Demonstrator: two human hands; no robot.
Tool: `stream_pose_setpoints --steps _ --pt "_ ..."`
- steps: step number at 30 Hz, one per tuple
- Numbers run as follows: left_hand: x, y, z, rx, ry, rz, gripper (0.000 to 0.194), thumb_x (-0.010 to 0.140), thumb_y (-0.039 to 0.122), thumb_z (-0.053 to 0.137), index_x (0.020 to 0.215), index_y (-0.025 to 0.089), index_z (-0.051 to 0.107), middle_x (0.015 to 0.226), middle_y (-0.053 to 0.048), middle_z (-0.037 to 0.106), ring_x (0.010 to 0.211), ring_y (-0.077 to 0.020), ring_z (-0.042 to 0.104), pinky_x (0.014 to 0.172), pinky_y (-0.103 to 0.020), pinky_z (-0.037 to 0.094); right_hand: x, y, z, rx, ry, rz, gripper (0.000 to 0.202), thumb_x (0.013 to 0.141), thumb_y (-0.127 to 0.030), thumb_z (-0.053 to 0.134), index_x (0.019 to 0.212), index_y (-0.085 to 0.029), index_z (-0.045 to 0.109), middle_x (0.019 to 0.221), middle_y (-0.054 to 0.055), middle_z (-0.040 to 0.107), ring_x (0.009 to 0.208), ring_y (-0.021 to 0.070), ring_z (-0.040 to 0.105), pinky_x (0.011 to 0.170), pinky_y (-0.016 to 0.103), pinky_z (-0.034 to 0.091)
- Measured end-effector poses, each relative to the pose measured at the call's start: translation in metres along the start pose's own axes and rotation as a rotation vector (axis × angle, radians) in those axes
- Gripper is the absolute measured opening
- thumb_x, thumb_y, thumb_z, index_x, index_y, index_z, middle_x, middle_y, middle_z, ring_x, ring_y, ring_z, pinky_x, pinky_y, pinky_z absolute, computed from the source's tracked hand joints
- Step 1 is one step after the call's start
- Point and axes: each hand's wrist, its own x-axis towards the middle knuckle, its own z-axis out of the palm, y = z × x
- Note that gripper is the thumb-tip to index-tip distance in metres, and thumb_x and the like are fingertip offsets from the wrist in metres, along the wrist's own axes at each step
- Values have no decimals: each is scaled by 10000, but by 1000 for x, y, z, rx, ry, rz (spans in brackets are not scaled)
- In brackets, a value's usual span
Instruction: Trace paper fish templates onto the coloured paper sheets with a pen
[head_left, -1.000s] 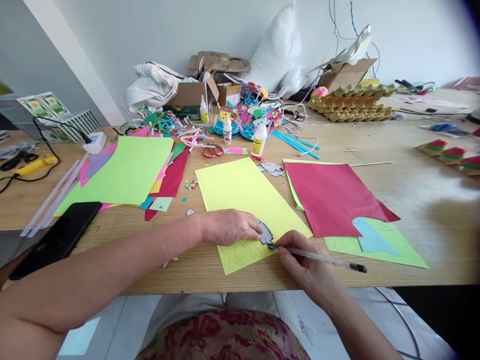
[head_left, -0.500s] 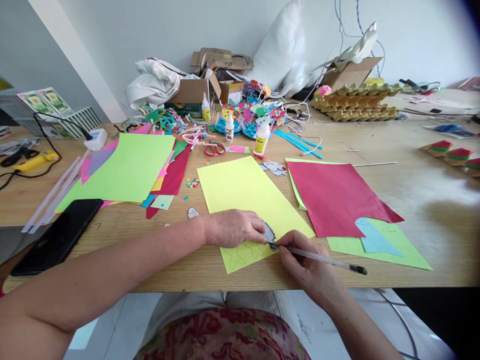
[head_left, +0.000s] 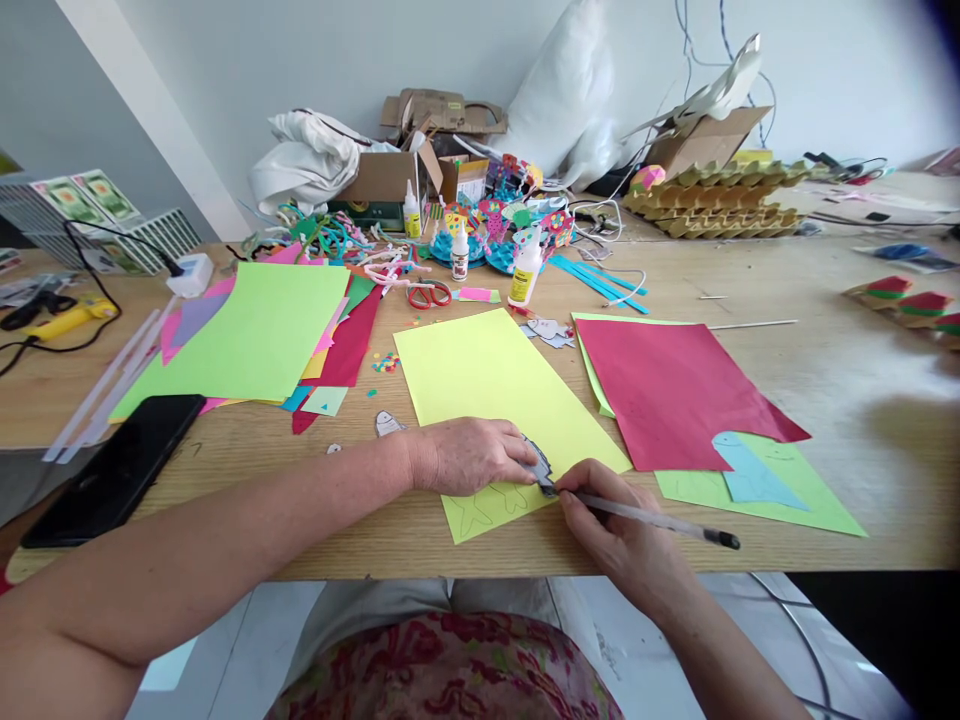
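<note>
A yellow sheet of paper (head_left: 480, 365) lies at an angle on the table in front of me. My left hand (head_left: 472, 457) rests on it with fingers stretched out, pressing a small grey fish cutout (head_left: 540, 464) against the sheet. Several pencilled fish outlines (head_left: 472, 514) show along the sheet's lower edge. My right hand (head_left: 619, 520) pinches a pen (head_left: 652, 516) with a clear barrel and a black end. Its tip meets the paper at the tail end of the cutout, close to my left fingertips. Another fish cutout (head_left: 388, 423) lies left of the sheet.
A red sheet (head_left: 660, 390) overlaps green paper on the right. Coloured paper (head_left: 247, 330) is stacked at left, behind a black phone (head_left: 112, 470). Red-handled scissors (head_left: 428, 294), a glue bottle (head_left: 524, 275) and more fish cutouts (head_left: 550, 331) lie beyond the yellow sheet.
The pen has tilted slightly, its rear end shifting a little right, while its tip stays by the fish cutout's tail. My left hand keeps pressing in nearly the same place.
</note>
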Motion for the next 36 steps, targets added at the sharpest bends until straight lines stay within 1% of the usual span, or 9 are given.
stream_pose_setpoints --steps 3,7,13,16,20,23,27,31,36 --pt "1 0 -1 16 -1 11 268 859 84 445 1034 142 641 1207 -52 577 1011 -184 526 951 -263 389 -1 1 0 2 -4 -6 120 821 -227 436 708 -213 473 489 -60 478 468 109 419 461 223 308" --pt "1 0 -1 7 10 26 254 850 80 462 1029 128 637 1156 -54 604 972 -182 533 921 -264 406 -2 0 -1 -1 -6 -14 118 808 -214 436 693 -212 464 471 -66 456 453 104 405 454 222 300" --pt "2 2 -2 -23 -6 16 252 868 77 432 1016 147 624 1147 -58 610 1017 -167 527 952 -259 375 -5 -1 -2 7 -15 19 118 812 -211 428 699 -213 462 493 -58 471 475 110 417 464 232 298" --pt "2 2 -2 -26 -17 19 242 870 79 426 995 159 618 1141 -56 611 1007 -162 531 955 -261 368 -5 -1 -2 -1 -6 25 116 804 -209 433 694 -212 469 493 -55 478 475 110 411 470 238 299" --pt "2 2 0 -23 -14 22 232 870 77 417 979 146 610 1108 -68 616 994 -160 532 968 -260 348 -7 0 -3 -15 15 18 114 792 -196 434 690 -208 482 507 -51 490 481 108 412 467 236 292" --pt "2 4 0 1 -15 13 268 869 72 401 1046 140 591 1076 -75 619 976 -169 526 958 -270 351 -7 1 -3 -1 23 11 120 792 -194 433 681 -207 477 482 -60 471 452 99 394 452 233 277" --pt "1 8 0 36 -24 -17 342 880 95 389 1175 170 545 1069 -67 610 947 -183 510 909 -277 380 -7 -1 -4 10 20 20 116 794 -200 438 685 -205 480 474 -63 467 451 99 405 454 230 286" --pt "1 10 2 77 -23 -21 344 884 121 392 1179 184 556 1064 -66 602 963 -202 495 906 -286 378 -6 -4 -5 38 18 68 120 780 -200 436 665 -208 470 479 -56 471 460 104 416 454 229 299" --pt "1 10 3 104 -3 -15 334 888 133 393 1167 186 567 1053 -74 601 953 -207 497 887 -297 389 -6 -2 -6 55 38 90 114 767 -195 440 658 -210 472 497 -48 483 477 111 434 460 227 320"
